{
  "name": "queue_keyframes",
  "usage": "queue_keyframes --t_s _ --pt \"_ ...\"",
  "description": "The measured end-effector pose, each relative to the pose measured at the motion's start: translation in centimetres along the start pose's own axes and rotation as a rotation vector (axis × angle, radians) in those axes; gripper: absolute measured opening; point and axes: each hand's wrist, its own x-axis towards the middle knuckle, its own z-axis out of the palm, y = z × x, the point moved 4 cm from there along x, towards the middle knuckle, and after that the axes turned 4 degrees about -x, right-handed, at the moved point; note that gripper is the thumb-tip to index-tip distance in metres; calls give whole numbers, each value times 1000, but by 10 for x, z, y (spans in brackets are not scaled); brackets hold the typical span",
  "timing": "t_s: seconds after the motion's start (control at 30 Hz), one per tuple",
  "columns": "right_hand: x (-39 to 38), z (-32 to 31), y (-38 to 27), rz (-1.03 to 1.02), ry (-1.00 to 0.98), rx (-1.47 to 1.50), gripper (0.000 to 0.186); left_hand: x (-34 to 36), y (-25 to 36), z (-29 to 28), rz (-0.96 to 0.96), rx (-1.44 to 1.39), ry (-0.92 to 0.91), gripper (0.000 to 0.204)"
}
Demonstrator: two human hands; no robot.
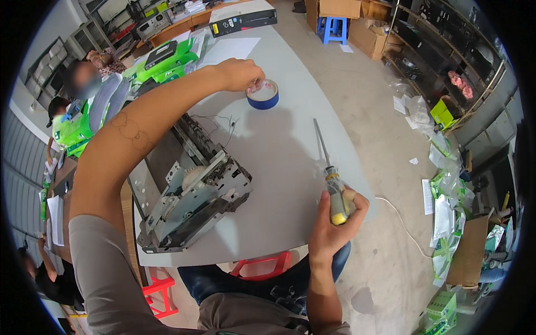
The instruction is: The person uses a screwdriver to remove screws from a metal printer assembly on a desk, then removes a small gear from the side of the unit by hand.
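Observation:
My left hand [240,75] reaches over the back of the grey table with its fingers curled down at the rim of a roll of blue tape [262,101]; whatever is between the fingertips is too small or hidden to make out. My right hand [335,223] grips a screwdriver [339,204] with a clear and yellow handle, its long shaft pointing up and away from me. A dismantled metal machine assembly [190,206] with gears and thin wires rests on the table to the left, partly under my left arm.
Green packages [167,61], white paper [234,47] and a black box [243,22] lie on the table [290,178]. People [84,78] work at the left. Red stools [262,268] are below. Shelving [435,56], plastic wrappers and a cardboard box [469,251] line the right.

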Motion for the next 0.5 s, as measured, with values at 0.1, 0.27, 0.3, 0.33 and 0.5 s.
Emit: queue_keyframes --t_s 0.1,0.27,0.3,0.33,0.5 --pt "3 0 -4 -49 -51 -71 41 1 3 7 71 -98 38 25" --pt "5 13 -10 -87 -115 -198 49 -54 0 -37 121 -11 215 27" --pt "5 16 -12 -97 -183 -192 50 -75 6 -51 125 1 277 27" --pt "6 18 -12 -107 -244 -191 51 -96 19 -67 121 -6 339 26" --pt "8 8 -9 -169 -294 -355 49 -193 93 -110 94 -138 653 27"
